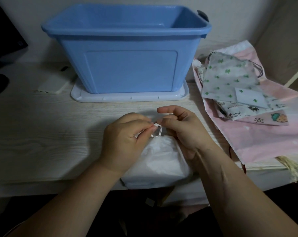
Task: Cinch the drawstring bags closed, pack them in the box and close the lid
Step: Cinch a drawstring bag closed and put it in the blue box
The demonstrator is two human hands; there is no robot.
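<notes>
Before the blue box, both hands' grips pinching white bag's drawstring (mouth gathered)

Box on its lid, bag before it, more bags right

Head camera looks down, close over desk.

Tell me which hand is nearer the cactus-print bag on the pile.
Right. The right hand is at the white bag's drawstring, on the side toward the cactus-print bag, which lies farther back to its right. The left hand pinches the same drawstring on the far side.
</notes>
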